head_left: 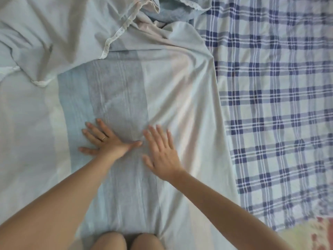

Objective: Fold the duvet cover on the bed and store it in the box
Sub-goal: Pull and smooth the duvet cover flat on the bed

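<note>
Head view, person kneeling at the near edge of the bed. The bare knees [108, 240] rest on the near end of the duvet cover [126, 87], a position that likely pins that end while the arms reach forward.

Both forearms extend over the cloth. The left hand [108, 143], wearing a ring [104, 138], lies palm down on the blue-grey stripe with fingers spread and thumb stretched toward the other hand. It holds nothing. The right hand [162, 152] lies just beside it, fingers straight and close together, flat on or just over the paler band, and it also holds nothing. Open palms with no pinch suggest a smoothing stroke, pressing the layer flat so that a later fold lies square.

Beyond the hands the cover runs as a fairly flat striped panel, with shallow creases fanning out from the right hand. Farther off it rises into a loose, bunched heap edged with lace trim [117, 35]. By this evidence the folding is at an early stage.

To the right, a blue checked sheet [279, 105] lies bare beside the cover's edge. A patterned cloth [320, 231] shows at the near right corner. The box is not in view.
</note>
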`<state>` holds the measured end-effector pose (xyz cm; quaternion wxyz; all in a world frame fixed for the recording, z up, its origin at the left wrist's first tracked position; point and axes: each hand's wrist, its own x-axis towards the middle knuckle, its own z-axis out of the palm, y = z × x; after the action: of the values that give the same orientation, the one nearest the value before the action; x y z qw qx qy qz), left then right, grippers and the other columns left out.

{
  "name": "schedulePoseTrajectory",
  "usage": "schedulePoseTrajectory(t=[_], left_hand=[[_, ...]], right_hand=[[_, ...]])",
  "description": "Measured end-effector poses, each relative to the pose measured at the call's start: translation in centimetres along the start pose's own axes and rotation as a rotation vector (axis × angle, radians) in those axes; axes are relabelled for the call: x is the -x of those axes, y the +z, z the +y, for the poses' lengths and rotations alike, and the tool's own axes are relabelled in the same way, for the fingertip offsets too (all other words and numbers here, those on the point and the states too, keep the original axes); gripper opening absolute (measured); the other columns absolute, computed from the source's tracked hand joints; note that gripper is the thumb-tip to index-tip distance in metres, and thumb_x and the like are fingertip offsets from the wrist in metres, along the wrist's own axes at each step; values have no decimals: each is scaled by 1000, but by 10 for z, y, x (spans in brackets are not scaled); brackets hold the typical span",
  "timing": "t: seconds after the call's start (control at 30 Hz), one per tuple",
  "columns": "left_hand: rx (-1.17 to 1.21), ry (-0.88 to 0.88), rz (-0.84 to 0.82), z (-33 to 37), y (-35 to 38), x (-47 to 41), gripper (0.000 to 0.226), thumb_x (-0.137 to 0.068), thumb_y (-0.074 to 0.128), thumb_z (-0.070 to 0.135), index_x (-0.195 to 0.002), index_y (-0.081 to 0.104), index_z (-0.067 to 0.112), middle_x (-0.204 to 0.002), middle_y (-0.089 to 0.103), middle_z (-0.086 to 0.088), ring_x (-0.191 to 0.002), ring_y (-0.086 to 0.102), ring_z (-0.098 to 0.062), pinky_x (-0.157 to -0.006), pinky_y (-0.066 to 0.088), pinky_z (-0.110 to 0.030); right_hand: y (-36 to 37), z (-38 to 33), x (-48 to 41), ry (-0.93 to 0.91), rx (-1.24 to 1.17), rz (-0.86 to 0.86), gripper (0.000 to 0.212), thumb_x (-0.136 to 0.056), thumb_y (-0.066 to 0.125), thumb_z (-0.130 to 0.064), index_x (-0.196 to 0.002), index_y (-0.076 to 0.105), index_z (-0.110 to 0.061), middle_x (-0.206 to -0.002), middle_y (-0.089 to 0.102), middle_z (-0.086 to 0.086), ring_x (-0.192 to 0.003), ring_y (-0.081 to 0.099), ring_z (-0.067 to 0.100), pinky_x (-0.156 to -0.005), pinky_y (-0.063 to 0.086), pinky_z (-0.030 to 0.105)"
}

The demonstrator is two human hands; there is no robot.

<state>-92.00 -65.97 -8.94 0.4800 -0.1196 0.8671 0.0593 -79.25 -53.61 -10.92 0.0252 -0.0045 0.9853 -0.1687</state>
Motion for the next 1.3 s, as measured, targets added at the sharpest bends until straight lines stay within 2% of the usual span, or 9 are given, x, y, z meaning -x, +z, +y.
schedulePoseTrajectory(t=[0.1, 0.33, 0.47, 0.63, 0.77, 0.87, 1.0, 1.1, 1.3], left_hand=[[-18, 7, -50, 1, -5, 3, 170, -27, 72, 81, -134, -43, 16, -141, -48, -12, -135, -38, -32, -105, -3, -71], [-21, 47, -101, -5, -2, 7, 168, -34, 77, 75, -133, -44, 16, -139, -51, -12, -133, -41, -31, -104, -8, -69], [-30, 26, -73, 2, -2, 10, 169, -32, 78, 75, -134, -44, 17, -140, -50, -10, -134, -40, -30, -105, -8, -68], [-24, 38, 1, 7, 2, 8, 168, -32, 80, 73, -139, -37, 17, -145, -43, -10, -137, -35, -29, -105, -7, -68], [-14, 49, 16, 2, 11, 3, 167, -32, 79, 73, -140, -35, 16, -147, -41, -10, -137, -34, -29, -105, -6, -69], [1, 27, 48, -4, 16, 1, 166, -32, 81, 71, -142, -32, 16, -148, -39, -11, -139, -31, -29, -105, -5, -68], [43, 16, 149, -5, 24, -2, 158, -40, 78, 71, -145, -26, 14, -151, -32, -14, -141, -25, -30, -106, -4, -67], [166, 48, 287, -11, 37, 8, 124, -68, 61, 73, -150, -8, 11, -157, -14, -17, -145, -11, -30, -110, -2, -62], [-22, 860, 568, 54, 52, 28, 63, -72, 49, 37, -126, 48, 5, -139, 35, -22, -124, 34, -36, -103, 19, -47]], right_hand=[[1, 77, 59, -159, 254, -208, 59, -95, 26, -55, -150, 21, -33, -155, 26, -4, -142, 28, 27, -115, 8, 55], [-71, 203, 34, 1018, 201, 9, 64, -97, 11, -51, -153, 5, -21, -161, 2, 2, -148, 0, 25, -115, -5, 59], [-52, 108, 23, 579, 198, 143, 60, -98, 28, -36, -151, 16, -10, -158, 14, 7, -146, 9, 22, -118, -7, 40], [7, 30, 91, -2, 222, -226, 63, -93, 37, -48, -150, 18, -29, -154, 29, -2, -145, 16, 20, -117, 9, 46], [-14, 113, 143, 719, 204, -208, 70, -92, 28, -58, -151, -2, -37, -160, 5, -6, -147, 0, 21, -115, -11, 49], [-41, 142, 142, 1190, -15, -33, 70, -94, 35, -50, -152, 10, -19, -159, 12, 4, -146, 10, 25, -117, 2, 50], [-65, 146, 128, 1309, -370, 320, 53, -90, 59, -37, -135, 40, -17, -118, 53, 1, -109, 54, 22, -95, 46, 43], [-65, 144, 122, 1369, -630, 166, 56, -80, 74, -35, -128, 47, -22, -116, 49, -8, -106, 51, 12, -88, 48, 36], [-57, 166, 102, 1361, -733, 173, 37, -77, 73, -47, -98, 62, -19, -96, 57, -4, -99, 42, 17, -92, 22, 32]])
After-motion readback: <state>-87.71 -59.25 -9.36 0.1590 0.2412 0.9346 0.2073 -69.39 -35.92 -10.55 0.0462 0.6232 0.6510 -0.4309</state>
